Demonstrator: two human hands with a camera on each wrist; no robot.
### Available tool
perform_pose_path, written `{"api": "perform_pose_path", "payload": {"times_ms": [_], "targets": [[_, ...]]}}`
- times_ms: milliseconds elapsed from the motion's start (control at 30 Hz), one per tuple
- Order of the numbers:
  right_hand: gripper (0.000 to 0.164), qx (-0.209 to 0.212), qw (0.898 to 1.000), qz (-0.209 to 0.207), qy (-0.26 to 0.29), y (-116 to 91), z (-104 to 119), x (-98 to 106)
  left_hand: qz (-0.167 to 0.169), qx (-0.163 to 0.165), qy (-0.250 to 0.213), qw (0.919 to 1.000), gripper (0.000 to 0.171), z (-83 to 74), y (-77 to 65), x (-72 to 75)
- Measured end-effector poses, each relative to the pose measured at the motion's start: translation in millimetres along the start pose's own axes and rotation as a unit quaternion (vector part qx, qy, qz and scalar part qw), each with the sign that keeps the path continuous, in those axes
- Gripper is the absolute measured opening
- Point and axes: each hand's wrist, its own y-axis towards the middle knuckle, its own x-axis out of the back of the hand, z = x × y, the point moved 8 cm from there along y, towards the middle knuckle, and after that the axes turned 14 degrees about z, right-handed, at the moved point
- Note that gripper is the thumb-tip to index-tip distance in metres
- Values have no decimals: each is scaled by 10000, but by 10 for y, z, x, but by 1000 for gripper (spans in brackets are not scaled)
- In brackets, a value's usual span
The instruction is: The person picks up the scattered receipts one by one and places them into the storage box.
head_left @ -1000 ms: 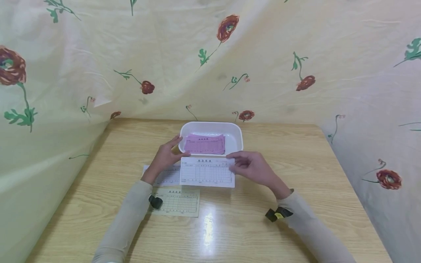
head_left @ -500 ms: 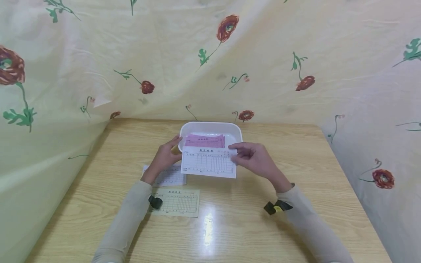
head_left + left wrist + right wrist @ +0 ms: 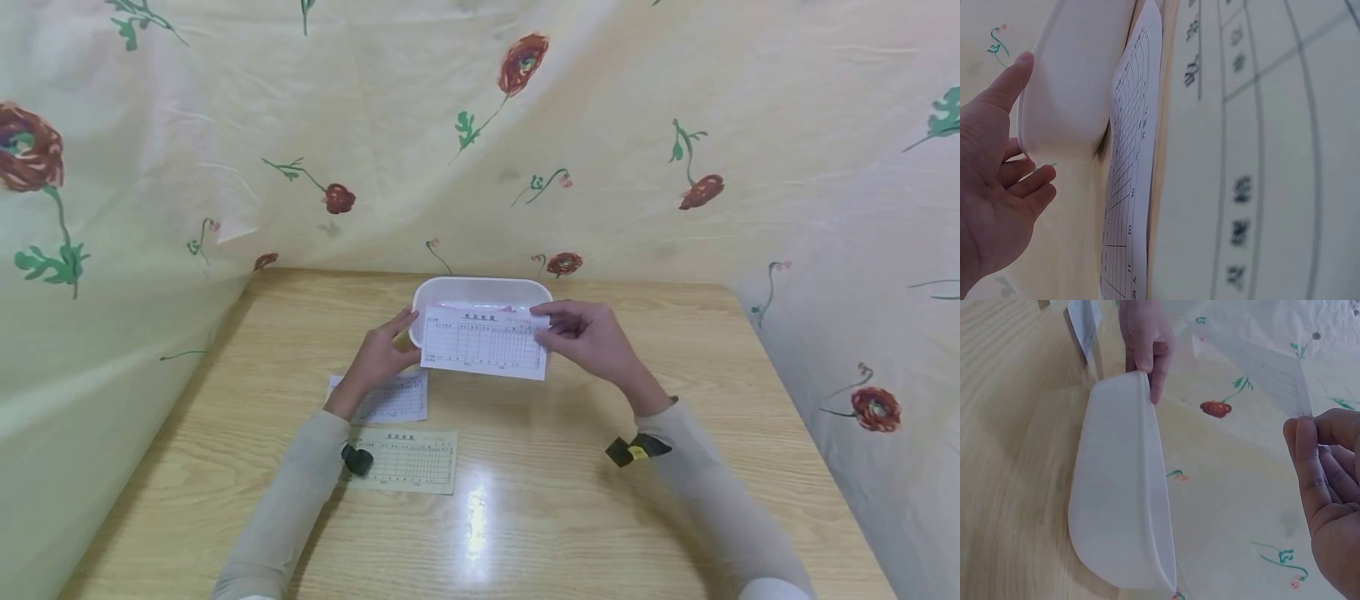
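My right hand pinches the right edge of a white printed receipt slip between thumb and fingers. The slip hangs above the front of a white plastic tub and covers much of its opening. At the tub's left end my left hand grips the rim, as the left wrist view shows with the thumb and fingertips against the tub. Only a sliver of pink slips shows inside the tub. In the right wrist view the held slip is well above the tub's rim.
Another white slip lies on the wooden table, partly behind the left wrist. Nearer the front is a pale yellow slip, its left part under the left sleeve. A flowered cloth encloses the table's back and sides.
My right hand has raised the white slip and carried it away from me, from in front of the tub to over it, covering the pink slips. The left hand keeps its place.
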Motion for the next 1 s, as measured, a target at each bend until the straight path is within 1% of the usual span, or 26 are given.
{"api": "perform_pose_path", "payload": {"times_ms": [133, 267, 367, 567, 800, 1000], "targets": [[29, -28, 9999, -50, 113, 60, -61, 89, 35, 71, 35, 10000, 80, 11, 1, -7], [30, -41, 9999, -88, 114, 141, -141, 172, 78, 137, 69, 9999, 89, 38, 6, -10], [31, -51, 9999, -139, 88, 201, -192, 225, 77, 91, 68, 9999, 94, 42, 14, -6], [32, -155, 9994, -306, 48, 330, -308, 308, 1, -83, 60, 9999, 91, 14, 19, 13], [32, -238, 9988, -431, 24, 481, -401, 352, -11, -7, 120, 9999, 93, 32, 16, 16], [34, -255, 9993, -282, 30, 623, -486, 342, -2, 2, 112, 9999, 95, 62, 34, 1]]}}
